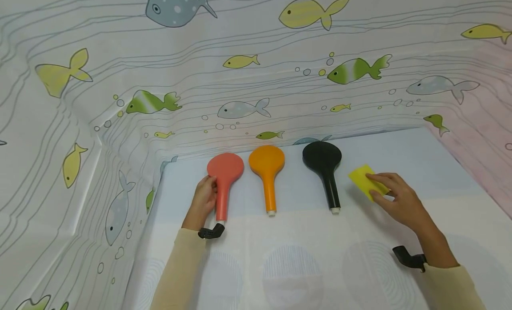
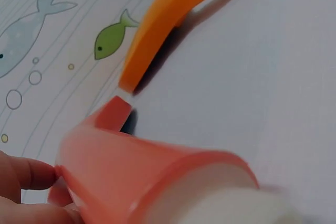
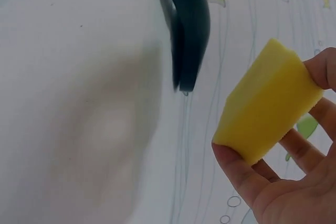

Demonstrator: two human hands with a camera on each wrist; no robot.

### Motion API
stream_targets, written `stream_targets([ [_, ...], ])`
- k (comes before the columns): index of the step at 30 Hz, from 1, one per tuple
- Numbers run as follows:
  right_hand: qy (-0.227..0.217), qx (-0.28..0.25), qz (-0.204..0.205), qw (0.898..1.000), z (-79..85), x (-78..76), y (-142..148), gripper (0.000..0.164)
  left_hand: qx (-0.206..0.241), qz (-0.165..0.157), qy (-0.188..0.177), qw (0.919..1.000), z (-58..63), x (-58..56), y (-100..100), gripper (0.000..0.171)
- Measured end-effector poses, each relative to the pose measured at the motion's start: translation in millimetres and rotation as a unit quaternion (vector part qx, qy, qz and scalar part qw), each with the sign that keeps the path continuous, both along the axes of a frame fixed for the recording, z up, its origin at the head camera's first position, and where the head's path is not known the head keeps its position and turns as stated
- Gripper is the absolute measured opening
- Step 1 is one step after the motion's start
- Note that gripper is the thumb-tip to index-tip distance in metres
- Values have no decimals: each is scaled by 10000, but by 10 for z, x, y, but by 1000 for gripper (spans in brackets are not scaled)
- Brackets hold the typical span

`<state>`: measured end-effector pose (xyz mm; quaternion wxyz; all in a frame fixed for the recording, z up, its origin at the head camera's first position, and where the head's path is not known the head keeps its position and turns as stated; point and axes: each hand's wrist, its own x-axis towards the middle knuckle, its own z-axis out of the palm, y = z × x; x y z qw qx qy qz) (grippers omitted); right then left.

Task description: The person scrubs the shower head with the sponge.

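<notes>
At the left of the row, a red hand-held shower head lies on the white table, face up, with its white end toward the person. My left hand holds it at the left side of its neck. In the left wrist view, fingertips pinch the red shower head's edge. On the right, my right hand pinches a yellow sponge between thumb and fingers. The right wrist view shows the sponge raised over the table, its shadow falling on the cloth.
An orange shower head and a black one lie between the hands, handles toward the person. Behind and to the left rises a fish-print curtain. Black wrist cameras sit on both wrists.
</notes>
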<state>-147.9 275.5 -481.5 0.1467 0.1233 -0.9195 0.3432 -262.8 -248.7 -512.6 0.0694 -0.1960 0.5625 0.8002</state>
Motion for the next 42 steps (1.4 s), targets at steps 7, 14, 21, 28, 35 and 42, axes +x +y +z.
stream_targets([
  [7,107,56,65,9999,-76,1,-6,50,-580,73,-268,9979,17,23,-39,56],
  [14,118,44,50,9999,-79,8,7,50,-1769,136,-481,9830,84,62,-34,59],
  [21,122,65,88,9999,-57,16,27,49,-3202,323,-29,9468,165,195,53,55],
  [28,91,170,118,9997,-70,21,47,50,-4429,655,1667,8785,259,354,379,32],
  [35,194,140,233,9994,-79,9,34,50,-3990,-210,1525,9039,193,412,797,26],
  [42,37,70,214,9997,-93,50,9,50,-2949,-1022,264,9497,160,296,1126,38],
])
